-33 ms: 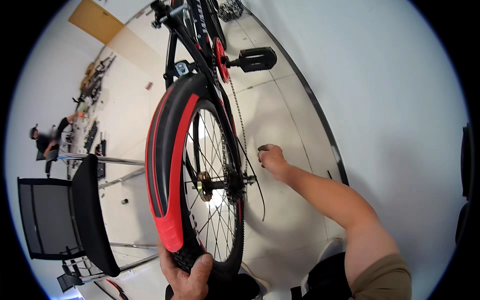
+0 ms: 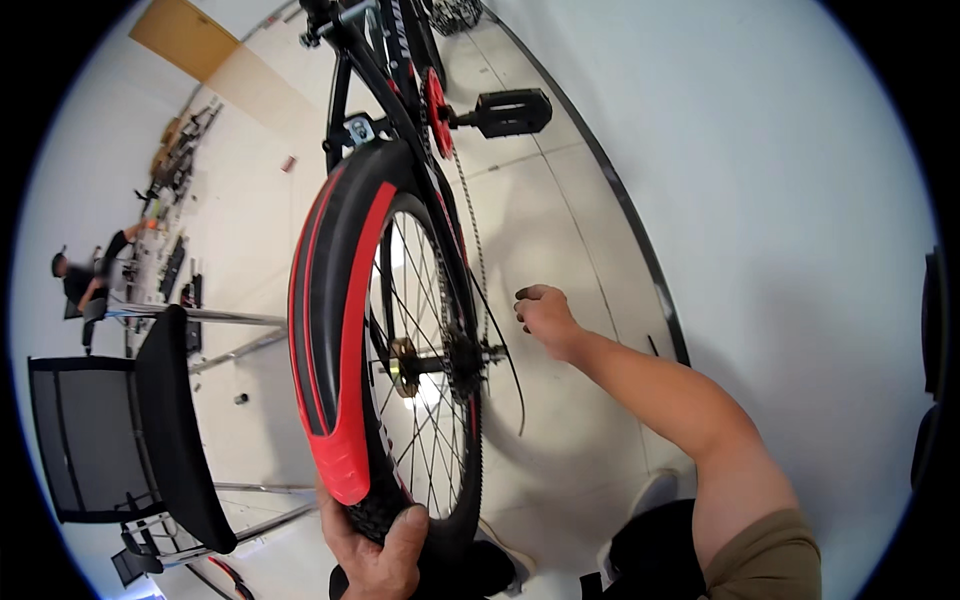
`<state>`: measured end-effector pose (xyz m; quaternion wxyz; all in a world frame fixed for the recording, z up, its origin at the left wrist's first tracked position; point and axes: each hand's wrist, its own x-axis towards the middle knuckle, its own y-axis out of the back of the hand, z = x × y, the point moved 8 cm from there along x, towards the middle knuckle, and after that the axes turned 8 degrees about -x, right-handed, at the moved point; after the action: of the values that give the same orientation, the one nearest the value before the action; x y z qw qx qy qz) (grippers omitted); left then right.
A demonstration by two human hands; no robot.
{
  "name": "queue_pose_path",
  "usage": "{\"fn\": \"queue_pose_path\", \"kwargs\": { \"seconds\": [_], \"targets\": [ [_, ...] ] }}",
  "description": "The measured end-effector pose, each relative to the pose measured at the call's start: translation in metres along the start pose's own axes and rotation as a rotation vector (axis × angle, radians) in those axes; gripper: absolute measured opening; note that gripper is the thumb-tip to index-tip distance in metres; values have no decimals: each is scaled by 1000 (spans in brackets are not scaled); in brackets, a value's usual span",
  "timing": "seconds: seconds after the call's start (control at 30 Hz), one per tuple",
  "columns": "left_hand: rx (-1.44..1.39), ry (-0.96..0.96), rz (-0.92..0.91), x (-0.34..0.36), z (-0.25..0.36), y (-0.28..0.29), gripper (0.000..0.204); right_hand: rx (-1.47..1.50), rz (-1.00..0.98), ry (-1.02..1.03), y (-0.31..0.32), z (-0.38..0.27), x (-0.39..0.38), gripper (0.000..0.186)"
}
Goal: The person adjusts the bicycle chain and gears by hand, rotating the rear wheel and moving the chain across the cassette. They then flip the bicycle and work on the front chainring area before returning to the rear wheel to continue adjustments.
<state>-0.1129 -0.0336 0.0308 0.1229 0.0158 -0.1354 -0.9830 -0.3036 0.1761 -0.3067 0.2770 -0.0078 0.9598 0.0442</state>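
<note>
A bicycle's rear wheel [image 2: 425, 440] stands in front of me under a black and red mudguard [image 2: 332, 300]. My left hand [image 2: 385, 555] is wrapped round the knobbly tyre [image 2: 372, 520] just below the mudguard's red tip. To the right of the wheel my right hand [image 2: 543, 315] hangs in the air, apart from the bike, with its fingers curled. What it holds, if anything, does not show. Nearest to it are the slack-looking chain [image 2: 474, 220] and a thin black cable [image 2: 513, 375] reaching past the rear hub [image 2: 430, 365].
A black pedal [image 2: 513, 113] juts right from the red chainring [image 2: 436, 112]. At the left stands a black mesh chair [image 2: 85, 440]. Beyond it a person [image 2: 85, 280] is by parts strewn over the floor. A white wall [image 2: 780, 250] runs along the right.
The view has shifted slightly, so the bike, chair and floor sit a little further left. Both hands keep the same pose.
</note>
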Motion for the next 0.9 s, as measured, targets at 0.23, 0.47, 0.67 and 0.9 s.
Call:
{"fn": "queue_pose_path", "kwargs": {
  "seconds": [0.23,0.47,0.67,0.9],
  "targets": [
    [-120,51,-145,1,-4,-18,92,106,88,-378,114,-37,-159,40],
    [159,177,-172,9,29,-4,110,323,259,-508,148,-100,-313,35],
    [200,336,-226,-13,82,70,102,151,313,-539,143,-154,-413,32],
    [159,448,-211,-4,101,150,89,16,440,-550,149,-247,-487,33]
  ]
}}
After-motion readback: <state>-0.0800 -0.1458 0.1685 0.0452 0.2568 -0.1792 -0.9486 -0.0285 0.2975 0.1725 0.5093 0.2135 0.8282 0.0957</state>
